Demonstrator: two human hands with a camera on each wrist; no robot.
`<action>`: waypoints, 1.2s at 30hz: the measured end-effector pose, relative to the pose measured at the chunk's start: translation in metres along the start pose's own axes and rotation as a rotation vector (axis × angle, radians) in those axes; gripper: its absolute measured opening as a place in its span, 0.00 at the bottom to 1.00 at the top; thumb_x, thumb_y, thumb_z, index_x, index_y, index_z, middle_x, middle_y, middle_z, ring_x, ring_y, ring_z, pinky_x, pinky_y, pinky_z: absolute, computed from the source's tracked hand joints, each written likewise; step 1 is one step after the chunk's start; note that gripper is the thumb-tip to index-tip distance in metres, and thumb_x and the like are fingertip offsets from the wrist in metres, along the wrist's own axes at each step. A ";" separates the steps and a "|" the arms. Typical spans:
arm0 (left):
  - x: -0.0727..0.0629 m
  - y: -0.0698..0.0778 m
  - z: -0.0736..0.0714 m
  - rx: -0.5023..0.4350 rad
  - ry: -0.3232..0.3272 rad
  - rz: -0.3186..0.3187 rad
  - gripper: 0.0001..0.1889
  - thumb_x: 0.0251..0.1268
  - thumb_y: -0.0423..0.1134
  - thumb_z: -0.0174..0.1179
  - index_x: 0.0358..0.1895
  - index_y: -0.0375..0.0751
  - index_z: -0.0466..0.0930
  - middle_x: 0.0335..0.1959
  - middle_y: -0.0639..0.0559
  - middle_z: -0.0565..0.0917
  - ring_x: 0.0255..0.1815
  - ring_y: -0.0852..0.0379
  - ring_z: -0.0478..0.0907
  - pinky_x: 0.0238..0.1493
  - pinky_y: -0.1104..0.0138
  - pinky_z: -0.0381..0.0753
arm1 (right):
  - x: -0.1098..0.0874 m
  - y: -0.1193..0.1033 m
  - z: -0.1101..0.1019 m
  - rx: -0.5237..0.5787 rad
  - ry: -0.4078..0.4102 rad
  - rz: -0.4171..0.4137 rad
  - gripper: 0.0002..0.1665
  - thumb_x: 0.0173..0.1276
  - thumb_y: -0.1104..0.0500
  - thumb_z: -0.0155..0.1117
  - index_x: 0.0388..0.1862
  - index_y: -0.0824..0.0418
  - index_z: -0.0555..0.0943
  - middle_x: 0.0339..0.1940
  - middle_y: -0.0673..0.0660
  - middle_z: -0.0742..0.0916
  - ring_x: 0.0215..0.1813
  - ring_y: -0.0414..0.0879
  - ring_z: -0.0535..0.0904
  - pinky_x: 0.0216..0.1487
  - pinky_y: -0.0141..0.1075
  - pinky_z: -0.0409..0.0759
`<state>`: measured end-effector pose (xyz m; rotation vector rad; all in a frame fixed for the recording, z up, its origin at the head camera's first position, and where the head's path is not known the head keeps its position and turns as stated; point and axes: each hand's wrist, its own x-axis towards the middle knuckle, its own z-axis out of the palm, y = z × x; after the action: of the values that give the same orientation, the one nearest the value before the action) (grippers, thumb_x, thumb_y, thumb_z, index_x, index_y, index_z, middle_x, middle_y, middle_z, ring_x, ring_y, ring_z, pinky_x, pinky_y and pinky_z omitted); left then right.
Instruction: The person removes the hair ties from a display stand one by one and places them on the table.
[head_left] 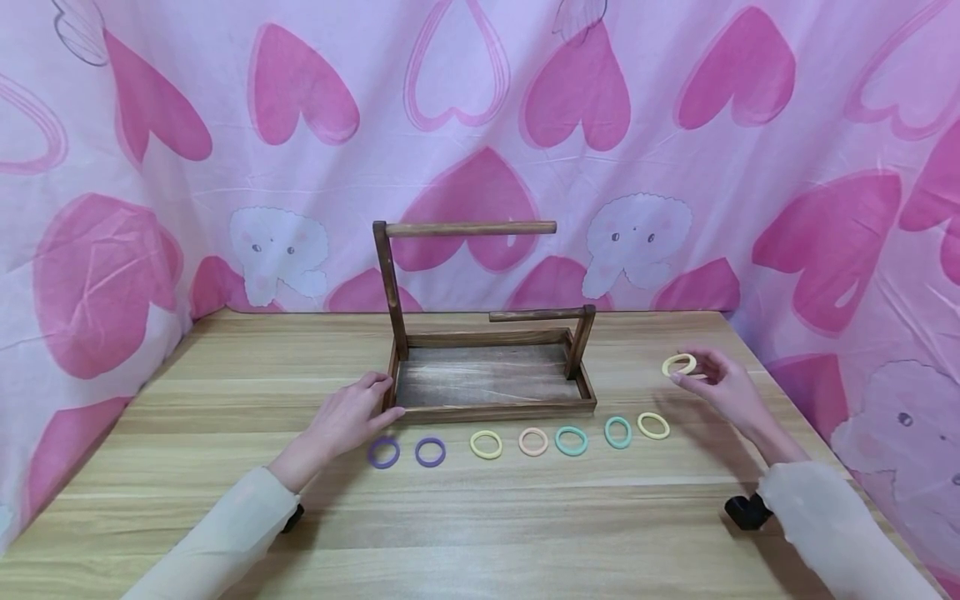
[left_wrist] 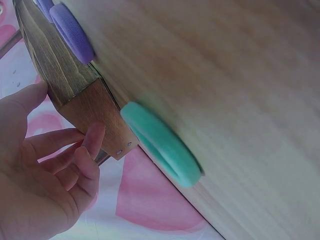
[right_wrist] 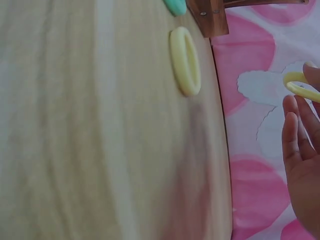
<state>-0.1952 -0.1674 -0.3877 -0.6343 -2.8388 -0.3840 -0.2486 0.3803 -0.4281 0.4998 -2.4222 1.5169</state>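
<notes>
My right hand (head_left: 726, 387) pinches a yellow hair tie (head_left: 678, 365) between thumb and fingertips, above the table right of a dark wooden stand (head_left: 487, 409). That stand is a shallow tray with a tall arm on the left and a shorter arm on the right, both bars bare. At its left front corner my left hand (head_left: 341, 422) holds the tray, thumb at the front rim and fingers at the end. Before the stand lie purple (head_left: 384, 452), yellow (head_left: 486, 444), pink (head_left: 533, 442) and green (head_left: 572, 441) hair ties. Another green hair tie (left_wrist: 162, 145) shows in the left wrist view.
The hair ties lie in a loose row on the wood-grain table (head_left: 465, 533), two purple ones at the left and a yellow one (head_left: 653, 426) at the right end. A pink heart-patterned curtain (head_left: 480, 100) hangs behind and at both sides.
</notes>
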 end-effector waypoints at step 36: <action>0.000 0.000 0.000 0.005 -0.011 -0.008 0.30 0.56 0.52 0.57 0.52 0.28 0.73 0.49 0.39 0.73 0.42 0.42 0.75 0.35 0.53 0.77 | -0.033 -0.026 -0.010 -0.054 -0.379 0.229 0.24 0.57 0.68 0.61 0.49 0.79 0.66 0.29 0.58 0.77 0.27 0.40 0.72 0.23 0.33 0.75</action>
<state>-0.1951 -0.1673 -0.3879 -0.6261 -2.8529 -0.3755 -0.2079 0.3842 -0.4147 0.5584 -2.8881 1.5564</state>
